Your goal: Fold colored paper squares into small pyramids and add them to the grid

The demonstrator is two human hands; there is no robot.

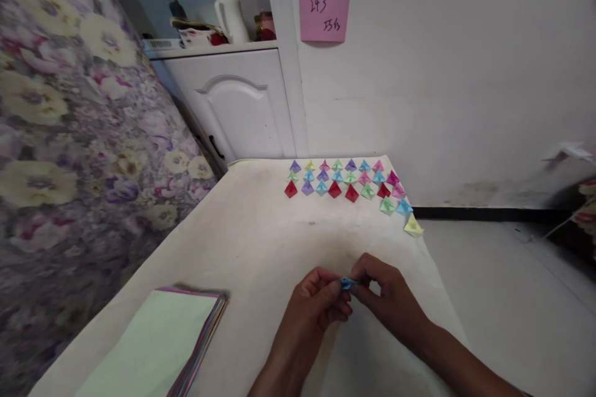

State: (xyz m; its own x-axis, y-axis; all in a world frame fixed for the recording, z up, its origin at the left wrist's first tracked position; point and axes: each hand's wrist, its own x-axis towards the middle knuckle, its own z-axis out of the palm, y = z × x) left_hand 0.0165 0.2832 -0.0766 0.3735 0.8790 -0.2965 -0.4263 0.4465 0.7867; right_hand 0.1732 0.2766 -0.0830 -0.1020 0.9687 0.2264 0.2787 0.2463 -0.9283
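My left hand and my right hand meet above the near part of the white table. Both pinch a small folded blue paper piece between their fingertips, and most of it is hidden by the fingers. Several small folded paper pieces in red, purple, blue, green, pink and yellow lie in rows at the table's far edge. A stack of coloured paper sheets, pale green on top, lies at the near left of the table.
A floral-patterned fabric surface rises along the left side. A white cabinet with a jug on it stands behind. A pink note hangs on the white wall. Bare floor lies to the right.
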